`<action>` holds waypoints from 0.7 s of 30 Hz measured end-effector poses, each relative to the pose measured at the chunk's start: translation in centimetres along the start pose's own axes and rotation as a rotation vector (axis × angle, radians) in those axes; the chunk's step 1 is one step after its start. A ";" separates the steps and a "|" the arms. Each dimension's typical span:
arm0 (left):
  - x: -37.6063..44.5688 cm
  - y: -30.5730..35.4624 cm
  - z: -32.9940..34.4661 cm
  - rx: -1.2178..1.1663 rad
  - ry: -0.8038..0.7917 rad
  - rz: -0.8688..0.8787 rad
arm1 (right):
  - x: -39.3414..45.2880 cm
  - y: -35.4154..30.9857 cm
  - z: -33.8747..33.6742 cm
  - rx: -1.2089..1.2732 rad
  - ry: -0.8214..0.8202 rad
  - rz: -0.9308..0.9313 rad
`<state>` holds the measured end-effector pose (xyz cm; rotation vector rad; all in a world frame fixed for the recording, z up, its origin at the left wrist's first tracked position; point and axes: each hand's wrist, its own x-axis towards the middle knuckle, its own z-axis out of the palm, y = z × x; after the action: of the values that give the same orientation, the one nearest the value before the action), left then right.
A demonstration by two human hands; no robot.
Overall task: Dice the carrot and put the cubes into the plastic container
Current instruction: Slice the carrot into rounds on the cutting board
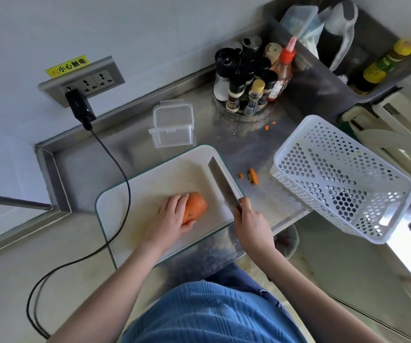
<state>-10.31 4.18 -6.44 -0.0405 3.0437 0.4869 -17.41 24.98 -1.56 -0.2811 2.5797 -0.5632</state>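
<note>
A white perforated basket (343, 179) is seen tilted at the counter's right edge. A cluster of spice jars (246, 80) and a red-capped sauce bottle (282, 70) is grouped on a round tray near the back wall. A socket panel (83, 81) with a yellow warning label (67, 67) is mounted on the wall; a black adapter (80, 107) is plugged in, its cable (118, 169) trailing down to the floor. A yellow-capped bottle (385, 64) is lodged in a grey bin (323, 87).

yellow warning sticker (67, 66) sitting on wall just above socket panel (82, 81), reading "小心触电" in black beside small warning triangle. labels on spice jars (246, 80) and bottles showing print too small to read.
</note>
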 end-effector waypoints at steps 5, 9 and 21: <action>-0.5 0.0 0.3 0.002 -0.013 -0.096 | -0.7 -0.9 0.1 0.059 -0.050 -0.039; -0.4 -0.2 0.4 0.053 -0.050 -0.092 | -0.7 -1.7 0.4 -0.011 -0.112 -0.071; -0.6 0.4 -0.6 0.119 0.190 0.200 | -0.8 -3.3 0.1 -0.099 -0.115 -0.214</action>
<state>-9.80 4.41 -5.66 0.2391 3.2757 0.3281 -16.33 22.22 0.08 -0.6112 2.4858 -0.4793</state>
